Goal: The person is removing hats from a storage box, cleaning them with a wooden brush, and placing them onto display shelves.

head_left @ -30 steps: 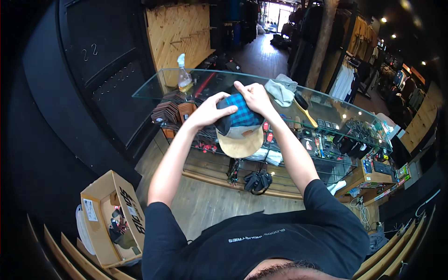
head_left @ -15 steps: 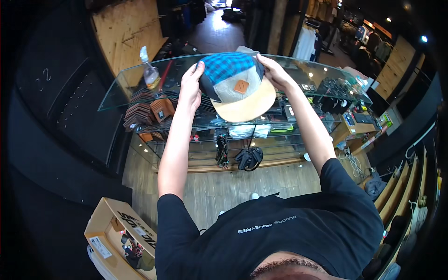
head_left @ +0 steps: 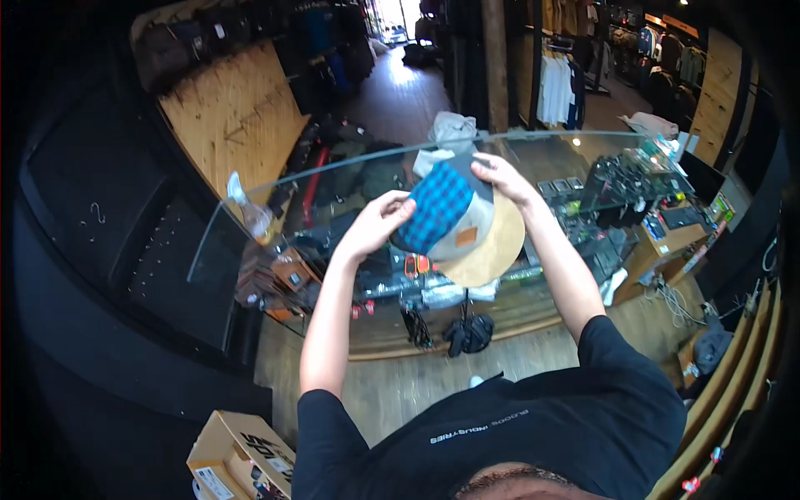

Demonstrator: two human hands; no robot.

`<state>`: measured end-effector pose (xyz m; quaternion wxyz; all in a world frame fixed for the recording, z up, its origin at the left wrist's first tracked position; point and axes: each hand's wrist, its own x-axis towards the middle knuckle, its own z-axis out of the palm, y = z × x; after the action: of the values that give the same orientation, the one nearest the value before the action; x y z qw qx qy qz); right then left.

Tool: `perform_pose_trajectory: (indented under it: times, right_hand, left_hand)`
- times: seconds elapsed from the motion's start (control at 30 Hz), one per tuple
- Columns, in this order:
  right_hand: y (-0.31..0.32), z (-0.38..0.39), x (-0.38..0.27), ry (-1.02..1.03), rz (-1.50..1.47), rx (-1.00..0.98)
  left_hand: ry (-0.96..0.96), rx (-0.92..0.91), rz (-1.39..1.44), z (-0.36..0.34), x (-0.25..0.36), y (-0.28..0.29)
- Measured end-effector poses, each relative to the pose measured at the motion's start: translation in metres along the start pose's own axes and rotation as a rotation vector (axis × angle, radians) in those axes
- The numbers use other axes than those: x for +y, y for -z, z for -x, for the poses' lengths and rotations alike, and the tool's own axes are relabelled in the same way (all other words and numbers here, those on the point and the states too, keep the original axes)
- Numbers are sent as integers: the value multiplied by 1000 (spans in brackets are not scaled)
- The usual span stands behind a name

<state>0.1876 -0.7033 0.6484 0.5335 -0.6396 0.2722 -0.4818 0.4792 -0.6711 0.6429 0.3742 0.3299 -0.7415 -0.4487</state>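
Note:
A flat-brimmed cap (head_left: 461, 222) with a blue checked crown top, grey front, small tan patch and beige brim is held above the glass display counter (head_left: 304, 175). My left hand (head_left: 377, 221) grips its left side, thumb on the checked fabric. My right hand (head_left: 502, 177) grips its upper right at the dark grey panel. The brim points down and to the right. Behind the cap, a grey cloth (head_left: 454, 125) lies on the counter, and a spray bottle (head_left: 252, 212) stands at the left end.
Brown leather goods (head_left: 275, 275) and small items fill the counter. A wooden side desk (head_left: 667, 246) with cables is at right, a cardboard box (head_left: 225, 442) at lower left, a black wall (head_left: 117, 267) along the left. Clothes racks (head_left: 557, 87) stand beyond the counter.
The cap has turned from level to slanted, its brim swinging toward the right, with both hands still on it. The view has shifted, so the counter sits lower in the picture.

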Motion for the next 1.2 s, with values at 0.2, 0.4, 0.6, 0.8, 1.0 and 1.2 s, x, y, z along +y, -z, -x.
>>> perform_pose_trajectory:
  times: [0.2, 0.4, 0.6, 0.8, 1.0, 1.2]
  right_hand:
    - [28, -50, 21, 64, -128, -112]
    - [54, -82, 55, 54, -211, -170]
    - [67, -97, 75, 58, -165, -44]
    - [35, -83, 12, 286, 154, 191]
    - [-109, -32, -81, 150, -621, -1057]
    - [-248, -16, -150, -570, -1213, -1570]
  left_hand:
    - [-18, 107, 68, -64, 16, -15]
    - [55, 104, 8, -91, 12, -15]
    - [88, 121, 51, -105, -12, -9]
    - [28, 203, 119, -92, -52, 38]
    - [162, 153, 474, -76, -88, 97]
    - [303, 110, 819, -67, -116, 112]
